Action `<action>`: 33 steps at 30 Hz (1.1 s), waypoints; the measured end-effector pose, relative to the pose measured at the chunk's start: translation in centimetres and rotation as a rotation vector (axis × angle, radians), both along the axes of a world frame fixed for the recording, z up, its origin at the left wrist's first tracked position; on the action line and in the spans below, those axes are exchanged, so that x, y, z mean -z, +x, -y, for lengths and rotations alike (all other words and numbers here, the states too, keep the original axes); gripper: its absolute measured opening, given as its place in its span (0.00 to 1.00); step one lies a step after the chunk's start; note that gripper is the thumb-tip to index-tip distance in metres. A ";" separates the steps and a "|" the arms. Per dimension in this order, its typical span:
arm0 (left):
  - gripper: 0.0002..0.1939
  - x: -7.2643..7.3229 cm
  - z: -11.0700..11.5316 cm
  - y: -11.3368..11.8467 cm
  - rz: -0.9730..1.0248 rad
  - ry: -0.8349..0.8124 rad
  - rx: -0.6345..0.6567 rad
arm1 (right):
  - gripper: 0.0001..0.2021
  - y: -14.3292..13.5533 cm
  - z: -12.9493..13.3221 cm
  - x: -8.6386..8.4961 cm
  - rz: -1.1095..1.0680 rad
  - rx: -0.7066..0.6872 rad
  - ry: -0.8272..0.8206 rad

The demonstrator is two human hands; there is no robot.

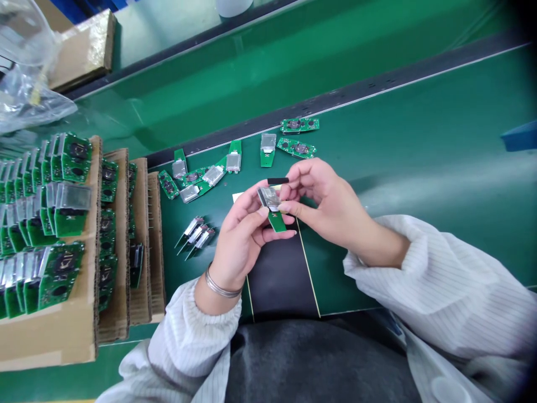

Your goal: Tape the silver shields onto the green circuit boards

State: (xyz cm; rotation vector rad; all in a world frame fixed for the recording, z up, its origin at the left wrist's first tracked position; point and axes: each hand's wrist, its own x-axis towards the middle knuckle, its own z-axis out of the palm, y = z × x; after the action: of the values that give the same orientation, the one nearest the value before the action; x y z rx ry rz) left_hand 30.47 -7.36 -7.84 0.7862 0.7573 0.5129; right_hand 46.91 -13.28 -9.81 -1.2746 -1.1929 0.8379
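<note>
My left hand (245, 238) holds a small green circuit board (277, 221) with a silvery display, thumb on its left edge and fingers behind it. My right hand (321, 201) is closed at the board's right side, thumb and fingertips by the display's edge. A short black strip (278, 181) lies across the fingertips at the board's top; which hand bears it is unclear. Below the hands is a black sheet (283, 280) with pale yellow edges. Several loose boards (213, 174) lie beyond the hands, some display side up, others showing components.
Cardboard racks (84, 330) at the left hold rows of upright boards. Several small metal-bodied parts (196, 235) with thin pins lie left of my left hand. A dark ledge (260, 118) crosses behind the boards. A plastic bag (33, 101) sits at the upper left, a blue object (520, 137) far right.
</note>
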 end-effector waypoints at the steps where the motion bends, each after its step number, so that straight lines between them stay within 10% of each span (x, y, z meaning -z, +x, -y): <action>1: 0.22 0.0 0.1 0.0 -0.003 0.012 0.000 | 0.16 -0.1 0.0 0.0 -0.010 0.005 -0.007; 11: 0.19 -0.3 -0.1 -0.1 0.071 -0.072 0.095 | 0.14 0.2 0.1 -0.2 0.105 0.002 0.020; 20: 0.21 0.1 -0.3 -0.1 0.107 -0.093 -0.008 | 0.13 0.8 0.2 -1.8 -0.231 0.217 -0.009; 33: 0.36 0.5 -0.3 -0.3 0.033 0.029 -0.073 | 0.05 -1.1 0.8 -1.5 -0.144 0.056 -0.217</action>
State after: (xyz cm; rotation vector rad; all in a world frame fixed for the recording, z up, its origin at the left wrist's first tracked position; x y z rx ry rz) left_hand 30.13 -7.10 -8.32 0.7774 0.7511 0.6029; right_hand 45.80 -14.04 -8.36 -1.3908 -0.9669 1.0211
